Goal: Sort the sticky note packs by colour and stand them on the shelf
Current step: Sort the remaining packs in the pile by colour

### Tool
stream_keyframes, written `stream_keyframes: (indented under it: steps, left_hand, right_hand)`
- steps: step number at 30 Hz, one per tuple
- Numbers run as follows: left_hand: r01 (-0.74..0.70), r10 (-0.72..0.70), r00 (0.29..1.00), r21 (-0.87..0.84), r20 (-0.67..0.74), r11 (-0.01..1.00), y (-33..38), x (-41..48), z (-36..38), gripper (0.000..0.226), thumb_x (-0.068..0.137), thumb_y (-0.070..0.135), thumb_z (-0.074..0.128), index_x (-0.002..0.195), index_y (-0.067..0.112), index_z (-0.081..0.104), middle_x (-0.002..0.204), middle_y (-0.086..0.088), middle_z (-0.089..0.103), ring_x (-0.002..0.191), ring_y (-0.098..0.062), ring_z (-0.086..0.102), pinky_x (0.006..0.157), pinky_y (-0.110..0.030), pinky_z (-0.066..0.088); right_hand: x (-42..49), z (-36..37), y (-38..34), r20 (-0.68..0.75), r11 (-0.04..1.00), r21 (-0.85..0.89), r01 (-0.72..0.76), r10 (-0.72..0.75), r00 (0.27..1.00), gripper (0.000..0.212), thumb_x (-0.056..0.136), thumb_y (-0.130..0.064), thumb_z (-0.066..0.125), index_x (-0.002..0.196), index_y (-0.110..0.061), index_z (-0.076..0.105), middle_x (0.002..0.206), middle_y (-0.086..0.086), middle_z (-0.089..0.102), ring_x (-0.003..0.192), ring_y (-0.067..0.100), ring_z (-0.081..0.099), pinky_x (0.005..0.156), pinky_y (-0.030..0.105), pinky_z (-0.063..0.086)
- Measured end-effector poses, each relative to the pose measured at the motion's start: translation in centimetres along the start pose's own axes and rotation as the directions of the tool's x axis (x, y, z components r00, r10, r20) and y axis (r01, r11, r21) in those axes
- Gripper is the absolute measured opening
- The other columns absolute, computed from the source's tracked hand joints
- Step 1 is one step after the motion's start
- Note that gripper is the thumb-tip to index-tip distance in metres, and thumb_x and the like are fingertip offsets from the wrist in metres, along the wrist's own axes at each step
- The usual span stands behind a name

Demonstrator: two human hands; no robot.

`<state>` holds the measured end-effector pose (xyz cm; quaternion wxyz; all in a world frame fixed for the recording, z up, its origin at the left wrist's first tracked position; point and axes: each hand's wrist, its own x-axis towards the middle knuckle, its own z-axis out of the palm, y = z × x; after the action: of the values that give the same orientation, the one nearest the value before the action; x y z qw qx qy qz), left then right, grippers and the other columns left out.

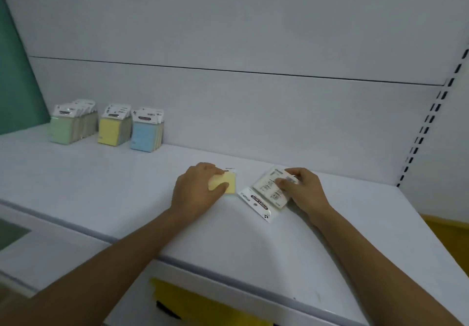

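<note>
Sitting pinched in L hand (195,191) fingers (220,186): yellow pack (230,182).

From where I stand, all that shows of the person is two arms, both bare. The left hand (196,189) and the right hand (303,188) are uncovered from fingertip to wrist, the knuckles rising as low rounded bumps and the fingers looking fairly slim. Each wrist narrows a little. From there the left forearm (101,262) and the right forearm (380,262) widen steadily towards the elbow, smooth and lightly built. Bare skin runs right to the edge of view (the upper arms lie beyond it, so what covers them cannot be told). The fingernails are too blurred to make out.
</note>
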<state>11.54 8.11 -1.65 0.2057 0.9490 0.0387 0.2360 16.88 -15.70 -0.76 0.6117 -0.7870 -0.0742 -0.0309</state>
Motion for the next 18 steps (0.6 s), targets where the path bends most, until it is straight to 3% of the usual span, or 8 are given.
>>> stream_keyframes:
  steps: [3, 5, 7, 10, 13, 15, 17, 18]
  left_hand:
    - [0.352, -0.355, 0.935, 0.136, -0.003, 0.926, 0.0, -0.9, -0.2, 0.069, 0.071, 0.075, 0.050, 0.109, 0.019, 0.057, 0.124, -0.005, 0.056, 0.120, -0.028, 0.047, 0.097, -0.041, 0.037]
    - [0.417, -0.437, 0.898, 0.220, 0.045, 0.882, 0.3, -0.9, -0.2, 0.077, 0.069, 0.082, 0.041, 0.103, 0.016, 0.060, 0.119, -0.007, 0.057, 0.119, -0.030, 0.046, 0.099, -0.043, 0.037]
    - [0.387, -0.406, 0.912, 0.210, 0.054, 0.898, 0.5, -0.8, -0.4, 0.067, 0.069, 0.080, 0.044, 0.101, 0.026, 0.064, 0.110, 0.000, 0.061, 0.115, -0.025, 0.051, 0.098, -0.043, 0.036]
    - [0.380, -0.377, 0.922, -0.026, 0.084, 0.924, 0.3, -0.9, -0.7, 0.047, 0.061, 0.070, 0.062, 0.094, 0.038, 0.061, 0.090, 0.018, 0.061, 0.100, -0.013, 0.059, 0.086, -0.034, 0.041]
    - [0.425, -0.394, 0.905, -0.383, 0.160, 0.820, -0.1, -1.2, -0.8, 0.058, 0.050, 0.059, 0.075, 0.098, 0.038, 0.051, 0.100, 0.015, 0.067, 0.096, -0.013, 0.064, 0.084, -0.038, 0.049]
    - [0.404, -0.393, 0.910, -0.506, 0.135, 0.762, -0.2, -1.2, -0.9, 0.062, 0.046, 0.053, 0.077, 0.101, 0.035, 0.051, 0.101, 0.007, 0.070, 0.095, -0.017, 0.066, 0.090, -0.048, 0.050]
    - [0.382, -0.395, 0.914, -0.529, 0.094, 0.758, -0.2, -1.0, -1.0, 0.060, 0.050, 0.050, 0.075, 0.105, 0.034, 0.056, 0.100, 0.009, 0.071, 0.094, -0.014, 0.066, 0.092, -0.049, 0.049]
    - [0.376, -0.392, 0.916, -0.523, 0.086, 0.765, -0.1, -1.0, -1.1, 0.058, 0.053, 0.048, 0.074, 0.107, 0.033, 0.058, 0.099, 0.011, 0.071, 0.094, -0.012, 0.066, 0.092, -0.048, 0.049]
  right_hand:
    - [-0.3, 0.1, -0.9, 0.088, 0.966, 0.235, -0.107, 0.089, 0.992, 0.017, 0.079, 0.001, 0.057, 0.093, -0.005, 0.064, 0.073, 0.003, 0.072, 0.056, 0.009, 0.068, 0.044, 0.018, 0.048]
    - [-0.5, 0.2, -1.5, 0.121, 0.951, 0.284, -0.121, 0.090, 0.989, 0.020, 0.078, 0.004, 0.053, 0.091, -0.003, 0.066, 0.060, -0.001, 0.070, 0.050, 0.009, 0.066, 0.041, 0.017, 0.046]
    - [-0.7, 0.2, -2.0, 0.153, 0.943, 0.316, -0.106, 0.060, 0.986, 0.023, 0.079, 0.004, 0.053, 0.095, -0.003, 0.068, 0.065, 0.001, 0.071, 0.054, 0.011, 0.066, 0.048, 0.022, 0.051]
    - [-0.8, 0.5, -2.6, 0.180, 0.924, 0.373, -0.077, 0.010, 0.984, 0.022, 0.081, 0.002, 0.059, 0.100, -0.007, 0.066, 0.092, 0.009, 0.074, 0.084, 0.021, 0.071, 0.079, 0.036, 0.056]
    - [-1.5, 1.5, -2.9, -0.010, 0.946, 0.260, 0.194, -0.199, 0.980, 0.019, 0.079, 0.004, 0.060, 0.085, -0.015, 0.059, 0.088, -0.002, 0.069, 0.083, 0.011, 0.065, 0.073, 0.029, 0.053]
    - [-2.4, 2.0, -3.1, -0.120, 0.856, -0.029, 0.516, -0.515, 0.848, 0.023, 0.072, 0.010, 0.057, 0.079, -0.011, 0.060, 0.082, -0.001, 0.065, 0.079, 0.014, 0.060, 0.068, 0.027, 0.047]
    - [-3.1, 2.4, -2.9, -0.042, 0.610, -0.304, 0.731, -0.776, 0.630, 0.025, 0.062, 0.019, 0.057, 0.076, -0.001, 0.062, 0.083, 0.010, 0.065, 0.079, 0.029, 0.061, 0.067, 0.035, 0.049]
    - [-3.3, 2.6, -2.9, 0.013, 0.515, -0.375, 0.771, -0.828, 0.560, 0.024, 0.060, 0.020, 0.058, 0.073, 0.000, 0.064, 0.085, 0.014, 0.066, 0.080, 0.034, 0.061, 0.067, 0.038, 0.050]
